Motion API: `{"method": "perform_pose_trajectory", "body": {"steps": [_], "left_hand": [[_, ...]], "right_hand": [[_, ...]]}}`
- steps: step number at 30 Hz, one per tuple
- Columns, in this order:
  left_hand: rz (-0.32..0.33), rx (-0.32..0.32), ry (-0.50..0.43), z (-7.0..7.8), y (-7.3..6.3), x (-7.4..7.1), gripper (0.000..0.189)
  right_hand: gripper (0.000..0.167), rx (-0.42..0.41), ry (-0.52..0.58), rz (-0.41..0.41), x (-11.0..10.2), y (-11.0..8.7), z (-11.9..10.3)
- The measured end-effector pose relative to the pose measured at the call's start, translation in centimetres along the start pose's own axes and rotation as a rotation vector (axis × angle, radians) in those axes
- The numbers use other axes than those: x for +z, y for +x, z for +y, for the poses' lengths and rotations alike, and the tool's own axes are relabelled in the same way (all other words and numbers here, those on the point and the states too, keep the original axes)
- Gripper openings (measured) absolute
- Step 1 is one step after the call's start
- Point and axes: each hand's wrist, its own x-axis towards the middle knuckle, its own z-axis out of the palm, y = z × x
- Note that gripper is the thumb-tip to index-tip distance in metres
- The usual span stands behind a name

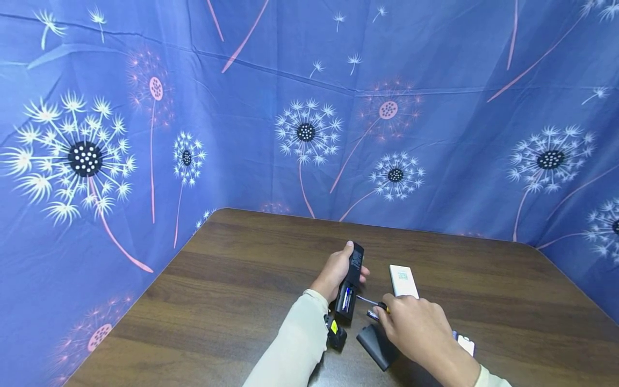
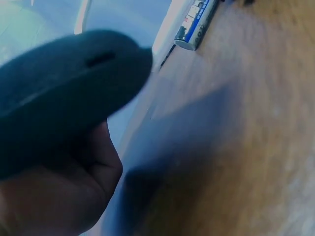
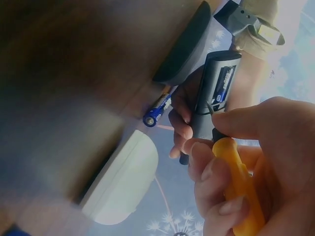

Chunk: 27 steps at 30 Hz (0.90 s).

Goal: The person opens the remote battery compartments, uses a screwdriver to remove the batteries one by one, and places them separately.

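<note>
My left hand [image 1: 333,274] grips a black remote control [image 1: 355,263], tilted, its back facing up with printed text. Its battery compartment is uncovered, and a blue battery [image 3: 224,84] lies inside. My right hand [image 1: 420,325] holds a screwdriver by its yellow handle [image 3: 241,182], fingers wrapped around it and thumb near the black collar. The thin metal shaft [image 1: 368,300] reaches toward the compartment, and in the right wrist view its tip overlaps the battery's end. From the left wrist, the remote's rounded dark end [image 2: 74,78] fills much of the view.
A black curved cover [image 1: 377,346] lies on the wooden table [image 1: 217,301] beside the right hand. A loose blue battery [image 3: 158,109] rests near it. Behind the right hand is a white box [image 1: 403,280]; a white-and-blue item [image 1: 465,344] sits to the right. A patterned blue cloth [image 1: 242,134] surrounds the table.
</note>
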Motion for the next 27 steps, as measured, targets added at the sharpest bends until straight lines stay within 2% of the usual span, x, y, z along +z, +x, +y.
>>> {"method": "perform_pose_trajectory", "body": {"steps": [6, 11, 20, 27], "left_hand": [[-0.022, -0.020, -0.034, 0.02, 0.12, -0.12, 0.058], [-0.035, -0.018, -0.057, 0.16, 0.17, -0.04, 0.063], [-0.036, -0.017, -0.062, 0.06, 0.11, 0.11, 0.064], [-0.078, 0.000, -0.060, -0.19, 0.25, 0.02, 0.064]], "right_hand": [[0.020, 0.014, 0.022, -0.006, -0.07, 0.12, 0.03], [0.023, 0.022, 0.037, -0.001, -0.18, 0.34, -0.06], [0.026, -0.005, 0.053, 0.016, 0.04, 0.47, -0.13], [0.021, -0.030, 0.055, 0.064, 0.19, 0.45, 0.14]]}}
